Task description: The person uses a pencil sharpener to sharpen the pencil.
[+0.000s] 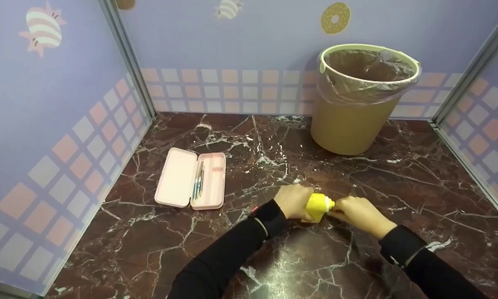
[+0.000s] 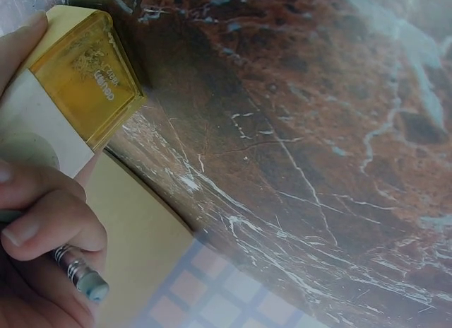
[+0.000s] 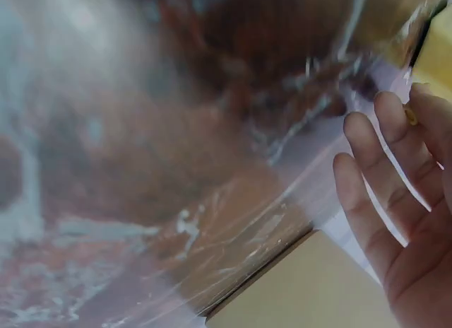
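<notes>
A yellow pencil sharpener (image 1: 316, 205) is held above the dark marbled tabletop, between my two hands. My left hand (image 1: 294, 201) grips its body from the left. In the left wrist view, its see-through yellow drawer (image 2: 95, 77) has shavings inside. Curled fingers of that hand also hold a pencil (image 2: 74, 268), its metal band and eraser end sticking out; the pencil's tip is hidden. My right hand (image 1: 359, 211) is at the sharpener's right end. There the thumb and forefinger pinch a small yellow crank knob (image 3: 411, 115), while the other fingers extend loosely.
Left of the hands lies an open pink pencil case (image 1: 176, 176) with several pencils (image 1: 198, 182) inside. A tan bin (image 1: 348, 120) lined with a clear bag stands at the back right. Pale crumbs (image 1: 284, 160) dot the tabletop. Patterned panels (image 1: 232, 50) enclose the back and sides.
</notes>
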Demonstrator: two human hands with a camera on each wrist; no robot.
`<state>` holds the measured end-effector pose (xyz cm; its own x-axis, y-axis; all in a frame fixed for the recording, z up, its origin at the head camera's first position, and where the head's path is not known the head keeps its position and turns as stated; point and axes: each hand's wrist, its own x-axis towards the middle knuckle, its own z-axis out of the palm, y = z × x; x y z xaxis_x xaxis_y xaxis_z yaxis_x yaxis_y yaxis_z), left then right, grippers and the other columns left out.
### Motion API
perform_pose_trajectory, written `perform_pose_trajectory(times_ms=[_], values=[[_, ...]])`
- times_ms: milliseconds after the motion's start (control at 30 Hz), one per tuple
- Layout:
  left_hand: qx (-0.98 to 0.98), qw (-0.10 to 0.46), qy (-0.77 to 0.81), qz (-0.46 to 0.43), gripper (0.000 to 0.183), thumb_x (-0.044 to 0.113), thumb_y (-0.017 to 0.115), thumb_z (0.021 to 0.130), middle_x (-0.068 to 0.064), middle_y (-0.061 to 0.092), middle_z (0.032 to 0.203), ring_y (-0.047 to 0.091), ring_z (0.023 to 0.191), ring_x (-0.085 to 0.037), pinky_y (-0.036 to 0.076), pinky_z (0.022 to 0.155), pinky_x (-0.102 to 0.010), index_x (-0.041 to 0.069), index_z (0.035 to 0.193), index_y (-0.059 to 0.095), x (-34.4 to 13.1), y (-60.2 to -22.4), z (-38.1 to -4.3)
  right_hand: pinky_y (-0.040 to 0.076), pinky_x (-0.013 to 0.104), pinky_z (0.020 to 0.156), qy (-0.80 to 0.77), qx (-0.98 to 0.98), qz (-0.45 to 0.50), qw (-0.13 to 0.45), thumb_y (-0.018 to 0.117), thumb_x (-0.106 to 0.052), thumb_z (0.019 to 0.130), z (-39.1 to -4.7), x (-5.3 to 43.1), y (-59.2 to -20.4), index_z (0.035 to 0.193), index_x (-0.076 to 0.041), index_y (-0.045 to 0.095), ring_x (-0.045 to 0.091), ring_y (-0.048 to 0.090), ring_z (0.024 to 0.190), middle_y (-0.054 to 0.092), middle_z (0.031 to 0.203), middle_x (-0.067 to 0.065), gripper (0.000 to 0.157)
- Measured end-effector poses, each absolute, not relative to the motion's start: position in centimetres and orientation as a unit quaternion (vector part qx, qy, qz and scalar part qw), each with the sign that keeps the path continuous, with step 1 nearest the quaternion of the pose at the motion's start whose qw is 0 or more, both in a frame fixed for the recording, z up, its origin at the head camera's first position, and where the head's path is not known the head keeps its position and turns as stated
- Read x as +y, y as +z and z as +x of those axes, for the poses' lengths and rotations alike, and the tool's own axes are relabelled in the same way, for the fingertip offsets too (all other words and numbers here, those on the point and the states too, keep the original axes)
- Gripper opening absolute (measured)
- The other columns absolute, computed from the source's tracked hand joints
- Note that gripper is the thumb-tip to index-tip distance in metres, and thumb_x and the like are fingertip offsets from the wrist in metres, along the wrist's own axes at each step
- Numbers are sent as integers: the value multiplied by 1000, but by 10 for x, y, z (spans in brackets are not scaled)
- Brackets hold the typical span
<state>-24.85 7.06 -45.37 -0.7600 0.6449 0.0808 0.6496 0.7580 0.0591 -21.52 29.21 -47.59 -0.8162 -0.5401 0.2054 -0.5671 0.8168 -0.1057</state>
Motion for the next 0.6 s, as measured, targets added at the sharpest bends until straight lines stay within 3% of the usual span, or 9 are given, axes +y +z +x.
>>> perform_pose_trajectory(times_ms=[167, 400, 600], values=[[-939, 28, -32, -341, 57, 53, 90, 68, 1, 77, 95, 74, 83, -19, 61, 68, -35, 16, 105, 69, 71, -452, -249, 53, 32, 56, 101, -940, 318, 77, 75, -22, 90, -206, 294, -477, 88, -18, 76, 9, 67, 65, 76, 80, -6, 4], [-938, 21, -39, -343, 56, 53, 89, 68, 0, 77, 94, 74, 82, -20, 61, 68, -36, 16, 104, 68, 71, -453, -250, 59, 38, 64, 110, -941, 314, 63, 75, -22, 91, -201, 295, -476, 96, -19, 78, 16, 74, 78, 79, 91, -4, 7], [-937, 12, -58, -344, 55, 54, 89, 67, 0, 77, 93, 74, 81, -21, 60, 67, -36, 16, 102, 68, 69, -455, -252, 56, 32, 61, 125, -942, 307, 57, 79, -23, 88, -203, 297, -467, 93, -15, 78, 12, 69, 71, 76, 85, -2, 9]])
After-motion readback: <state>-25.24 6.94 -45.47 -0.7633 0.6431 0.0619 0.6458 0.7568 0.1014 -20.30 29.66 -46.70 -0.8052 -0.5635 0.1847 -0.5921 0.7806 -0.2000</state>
